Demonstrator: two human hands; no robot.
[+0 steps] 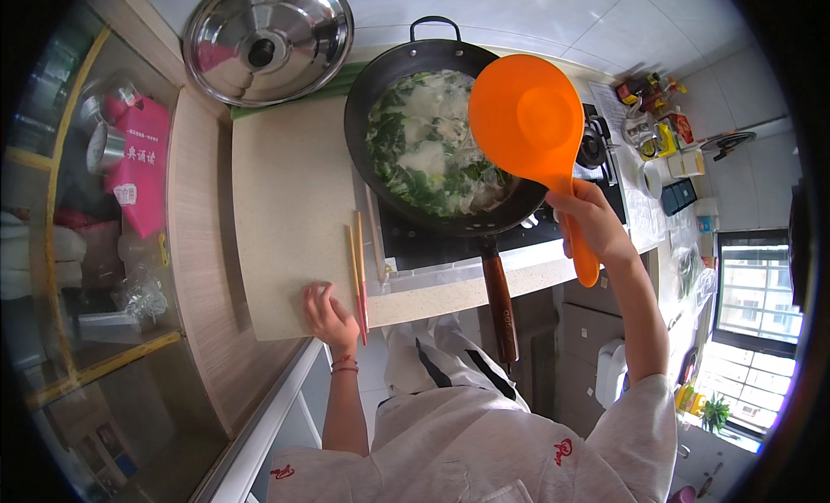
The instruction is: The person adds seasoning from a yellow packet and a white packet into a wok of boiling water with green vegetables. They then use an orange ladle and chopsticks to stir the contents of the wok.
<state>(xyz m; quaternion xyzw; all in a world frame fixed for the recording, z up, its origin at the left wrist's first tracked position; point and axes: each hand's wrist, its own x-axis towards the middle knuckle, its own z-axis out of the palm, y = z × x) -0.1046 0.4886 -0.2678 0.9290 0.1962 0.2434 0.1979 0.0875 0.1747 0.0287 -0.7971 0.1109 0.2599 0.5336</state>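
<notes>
- The right hand (pixel 592 219) is grasping an orange ladle (pixel 526 114) by its handle, the fingers wrapping round it and the handle's end sticking out below the fist.
- The ladle's bowl is reaching up and left of that hand, covering the right part of a dark wok (pixel 357 140) in this view; its height above the rim is not showing.
- The left hand (pixel 330 317) is holding nothing; its fingers are resting loosely curled on the pale counter (pixel 285 217).
- Just to the right of the left hand, a pair of chopsticks (pixel 361 278) is lying lengthwise, partly past the counter's front edge.
- Beyond both hands, the wok is sitting on a black cooktop (pixel 415 243), holding liquid with leafy greens (pixel 411 166); its wooden handle (pixel 499 308) is pointing back between the forearms.
- Far beyond the left hand, a steel lid (pixel 298 36) is leaning near the wall.
- The step in hand seems to be positioning the ladle at the wok; lowering it would be calling for a level wrist, clearance from the rim and a steadied wok handle.
</notes>
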